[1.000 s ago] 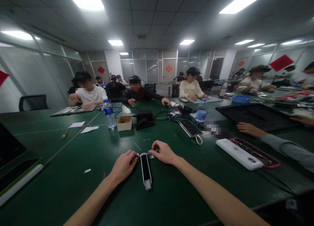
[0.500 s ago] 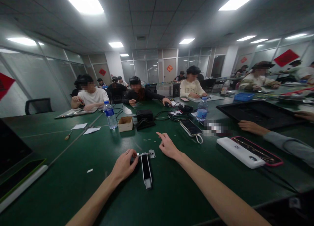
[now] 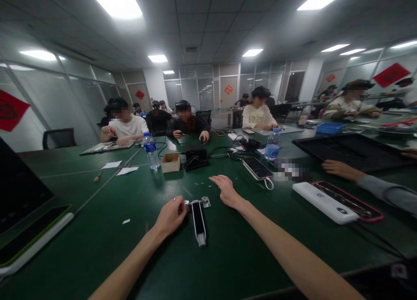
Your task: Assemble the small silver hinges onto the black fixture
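Note:
A white-edged black device (image 3: pixel 199 224) lies on the green table, with a small metal bracket (image 3: pixel 206 201) at its far end. My left hand (image 3: pixel 172 215) is at the left of that end, fingers curled against a metal piece; what is between the fingertips is too small to make out. My right hand (image 3: pixel 227 190) rests on the table beyond and right of the bracket, fingers extended and holding nothing. A tiny ring-like part (image 3: pixel 210 186) lies beside its fingers.
Farther off are a water bottle (image 3: pixel 151 150), a cardboard box (image 3: pixel 171 162), a second bottle (image 3: pixel 273 144) and a phone (image 3: pixel 257 168). A white power bank (image 3: pixel 325 203) lies at the right, near another person's hand (image 3: pixel 342 169). People sit across the table.
The view has shifted slightly, moving the table items rightward in the picture. My right hand's fingers have lowered and flattened. Across the table, a person's outstretched arm has drawn back.

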{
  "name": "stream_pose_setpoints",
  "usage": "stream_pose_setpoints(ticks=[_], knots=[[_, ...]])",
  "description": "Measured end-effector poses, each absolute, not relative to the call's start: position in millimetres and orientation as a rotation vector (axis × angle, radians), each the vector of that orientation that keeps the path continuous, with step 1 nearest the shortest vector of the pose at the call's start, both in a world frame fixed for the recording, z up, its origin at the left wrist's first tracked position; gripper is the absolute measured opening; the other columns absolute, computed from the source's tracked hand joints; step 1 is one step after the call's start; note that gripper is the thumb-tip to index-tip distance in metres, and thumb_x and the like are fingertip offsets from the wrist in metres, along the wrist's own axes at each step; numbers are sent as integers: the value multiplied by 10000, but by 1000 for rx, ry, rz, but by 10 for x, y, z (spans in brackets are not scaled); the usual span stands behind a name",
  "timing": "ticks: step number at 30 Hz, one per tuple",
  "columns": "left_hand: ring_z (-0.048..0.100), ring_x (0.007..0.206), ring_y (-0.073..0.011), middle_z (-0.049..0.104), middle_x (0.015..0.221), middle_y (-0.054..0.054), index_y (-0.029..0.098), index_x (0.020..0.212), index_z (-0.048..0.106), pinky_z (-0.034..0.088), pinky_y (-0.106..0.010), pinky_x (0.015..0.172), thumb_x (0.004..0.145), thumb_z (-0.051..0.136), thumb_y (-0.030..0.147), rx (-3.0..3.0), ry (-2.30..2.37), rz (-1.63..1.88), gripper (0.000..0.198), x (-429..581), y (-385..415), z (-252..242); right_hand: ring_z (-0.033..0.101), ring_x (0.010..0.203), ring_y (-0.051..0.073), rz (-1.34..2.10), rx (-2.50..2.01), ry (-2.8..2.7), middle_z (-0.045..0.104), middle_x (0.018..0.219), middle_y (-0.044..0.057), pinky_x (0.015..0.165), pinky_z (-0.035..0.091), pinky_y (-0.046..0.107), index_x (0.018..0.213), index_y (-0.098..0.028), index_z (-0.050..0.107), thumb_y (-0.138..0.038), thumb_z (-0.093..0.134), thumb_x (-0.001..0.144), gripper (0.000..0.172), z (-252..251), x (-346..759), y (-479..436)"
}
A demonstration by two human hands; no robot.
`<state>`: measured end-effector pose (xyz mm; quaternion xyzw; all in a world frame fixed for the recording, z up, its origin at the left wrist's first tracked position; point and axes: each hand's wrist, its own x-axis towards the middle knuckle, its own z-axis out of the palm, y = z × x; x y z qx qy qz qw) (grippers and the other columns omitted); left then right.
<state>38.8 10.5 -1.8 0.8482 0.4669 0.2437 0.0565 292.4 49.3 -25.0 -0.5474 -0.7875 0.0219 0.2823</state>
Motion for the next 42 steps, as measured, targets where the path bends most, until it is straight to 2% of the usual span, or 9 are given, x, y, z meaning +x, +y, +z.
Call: stream_pose_setpoints(ticks=[6, 9, 13, 16, 20, 23, 27, 37, 42], knots=[[497, 615, -144, 531, 695, 3, 184, 696, 479, 366, -245, 576, 785, 439, 147, 2594, 1410, 716, 104, 385, 94, -6, 28, 1389, 323, 35, -1704, -2102, 39, 1547, 84, 1086, 49, 538, 1480, -267, -19, -592, 270, 902, 723, -187, 2878, 386], [499, 617, -136, 510, 673, 28, 164, 956, 573, 386, -243, 605, 805, 443, 141, 2588, 1395, 757, 201, 367, 112, -27, 29, 1394, 309, 64, -1723, -2129, 37, 1548, 81, 1093, 37, 517, 1479, -273, -23, -628, 206, 899, 718, -194, 2878, 387], [498, 614, -122, 489, 672, 61, 196, 1413, 273, 434, -246, 659, 804, 450, 117, 2578, 1368, 848, 638, 345, 140, -66, 42, 1393, 307, 89, -1721, -2100, 73, 1542, 88, 1094, 52, 509, 1482, -269, 11, -641, 183, 895, 716, -225, 2882, 407], [502, 596, -81, 538, 981, -6, 263, 1459, 142, 481, -245, 665, 756, 446, 44, 2516, 1355, 952, 797, 348, 142, -72, 57, 1391, 304, 81, -1712, -2099, 106, 1534, 95, 1094, 64, 505, 1483, -260, 43, -638, 186, 895, 714, -238, 2884, 408], [550, 634, -62, 398, 1276, -73, 345, 1453, 128, 536, -266, 706, 757, 434, 9, 2486, 1315, 986, 831, 356, 136, -68, 68, 1387, 298, 64, -1728, -2086, 124, 1530, 96, 1095, 87, 493, 1484, -245, 73, -622, 210, 898, 710, -241, 2880, 402], [587, 951, -152, 239, 1425, -93, 357, 1444, 160, 533, -340, 848, 748, 399, -37, 2558, 1303, 1064, 835, 361, 129, -59, 85, 1383, 299, 59, -1720, -2081, 157, 1520, 104, 1091, 115, 487, 1479, -233, 131, -608, 232, 898, 700, -238, 2869, 394], [338, 1324, -268, -80, 1537, -36, 357, 1438, 179, 442, -436, 1000, 717, 356, -88, 2657, 1296, 1072, 865, 374, 91, -10, 109, 1375, 296, 70, -1704, -2085, 202, 1505, 118, 1087, 142, 473, 1459, -198, 225, -586, 271, 897, 685, -200, 2855, 367], [385, 1301, -267, 515, 1333, -86, 241, 1348, 415, 264, -573, 1073, 879, 429, 184, 2710, 1511, 903, 473, 340, 85, -2, 456, 1115, 252, -17, -1639, -2088, 560, 1170, 105, 929, 368, 421, 1179, -212, 581, -251, 410, 880, 347, -165, 3019, 428], [311, 1341, -305, 412, 1427, -93, 259, 1380, 365, 193, -667, 1040, 876, 437, 205, 2609, 1613, 819, 512, 351, 50, 22, 535, 1002, 249, 41, -1694, -2134, 598, 1057, 114, 850, 432, 392, 1055, -197, 650, -255, 432, 889, 280, -180, 3035, 459]])
